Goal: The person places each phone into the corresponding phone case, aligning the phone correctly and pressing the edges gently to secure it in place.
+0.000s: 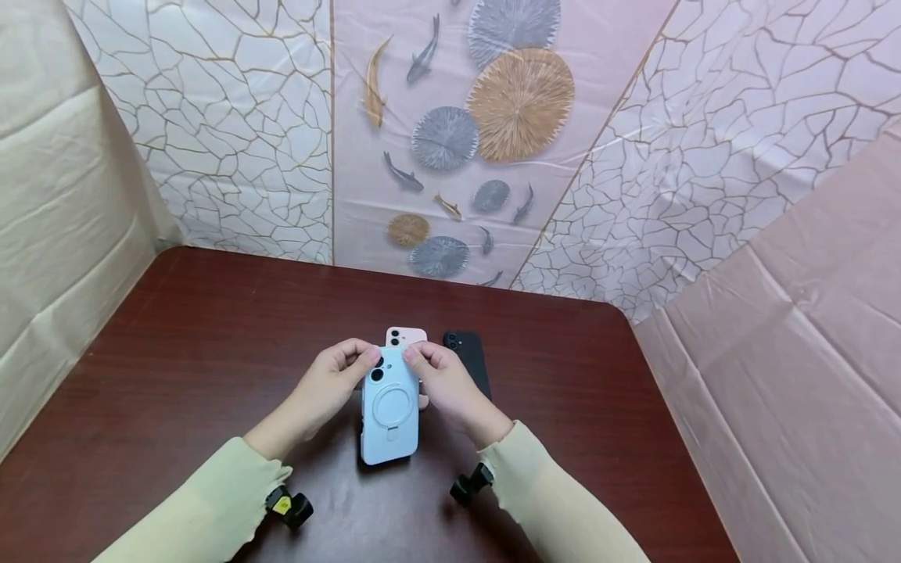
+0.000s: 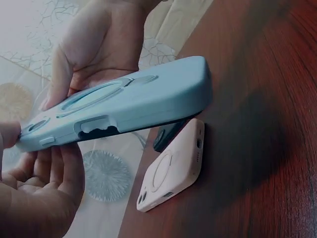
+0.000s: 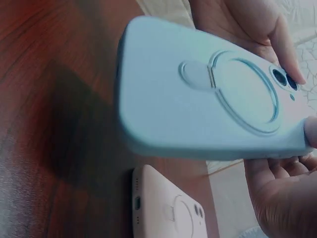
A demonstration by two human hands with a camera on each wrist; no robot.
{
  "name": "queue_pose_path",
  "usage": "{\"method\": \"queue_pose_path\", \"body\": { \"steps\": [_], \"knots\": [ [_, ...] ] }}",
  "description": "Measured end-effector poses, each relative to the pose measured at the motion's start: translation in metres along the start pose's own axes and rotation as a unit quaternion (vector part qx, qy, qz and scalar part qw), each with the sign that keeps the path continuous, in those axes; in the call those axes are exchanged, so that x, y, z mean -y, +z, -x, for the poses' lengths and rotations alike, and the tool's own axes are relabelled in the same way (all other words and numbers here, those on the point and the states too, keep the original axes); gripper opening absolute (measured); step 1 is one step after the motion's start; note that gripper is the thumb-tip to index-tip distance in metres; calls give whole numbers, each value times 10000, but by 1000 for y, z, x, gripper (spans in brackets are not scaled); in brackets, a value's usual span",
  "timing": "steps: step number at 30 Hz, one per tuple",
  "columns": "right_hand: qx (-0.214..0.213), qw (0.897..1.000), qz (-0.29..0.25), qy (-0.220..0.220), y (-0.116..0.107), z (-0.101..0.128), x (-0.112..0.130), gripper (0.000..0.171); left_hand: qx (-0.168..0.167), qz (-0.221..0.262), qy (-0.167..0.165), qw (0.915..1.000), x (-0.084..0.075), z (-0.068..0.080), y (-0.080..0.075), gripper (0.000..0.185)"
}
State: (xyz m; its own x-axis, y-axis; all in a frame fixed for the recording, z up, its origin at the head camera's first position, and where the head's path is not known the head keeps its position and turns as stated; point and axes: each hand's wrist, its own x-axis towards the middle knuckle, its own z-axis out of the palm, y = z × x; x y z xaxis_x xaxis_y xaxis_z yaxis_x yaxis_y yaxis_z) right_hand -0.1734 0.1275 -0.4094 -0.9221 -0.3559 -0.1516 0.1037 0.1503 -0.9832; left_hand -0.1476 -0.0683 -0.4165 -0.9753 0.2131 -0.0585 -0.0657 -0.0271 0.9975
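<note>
A phone in a light blue case (image 1: 391, 414), with a ring and a small tab on its back, is held tilted above the table by its camera end. My left hand (image 1: 338, 379) pinches one top corner between thumb and curled fingers. At the other top corner, my right hand (image 1: 450, 383) grips with its thumb on the back and fingers beneath. Two camera lenses (image 3: 286, 79) show at the held end in the right wrist view. A side cut-out (image 2: 98, 127) faces the left wrist camera.
Behind the blue phone, a phone in a pink case (image 2: 171, 166) lies on the dark red wooden table (image 1: 211, 336). A black phone (image 1: 473, 356) lies to its right, partly behind my right hand. Patterned cloth (image 1: 436, 141) hangs along the table's far edge.
</note>
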Motion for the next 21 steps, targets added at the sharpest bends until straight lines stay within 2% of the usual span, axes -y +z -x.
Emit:
{"method": "queue_pose_path", "body": {
  "steps": [4,8,11,13,16,19,21],
  "knots": [
    [-321,9992,-246,21,-3,-2,3,32,294,-266,-155,9991,8,-1,1,32],
    [-737,9958,-546,-53,-8,-3,7,37,821,-523,-318,9947,19,2,2,37],
    [-1055,9910,-814,-130,-10,-5,10,38,1285,-133,-562,9900,28,6,3,42],
    [-1194,9875,-1006,-196,-12,-6,11,37,1472,181,-724,9863,33,8,3,42],
    [-1219,9832,-1332,-259,-14,-6,13,36,1504,458,-794,9844,36,10,4,40],
    [-1082,9807,-1620,-182,-15,-7,14,39,1436,309,-586,9874,36,11,4,36],
    [-951,9806,-1711,-81,-17,-8,13,43,1516,145,-404,9875,36,12,4,32]
  ]
}}
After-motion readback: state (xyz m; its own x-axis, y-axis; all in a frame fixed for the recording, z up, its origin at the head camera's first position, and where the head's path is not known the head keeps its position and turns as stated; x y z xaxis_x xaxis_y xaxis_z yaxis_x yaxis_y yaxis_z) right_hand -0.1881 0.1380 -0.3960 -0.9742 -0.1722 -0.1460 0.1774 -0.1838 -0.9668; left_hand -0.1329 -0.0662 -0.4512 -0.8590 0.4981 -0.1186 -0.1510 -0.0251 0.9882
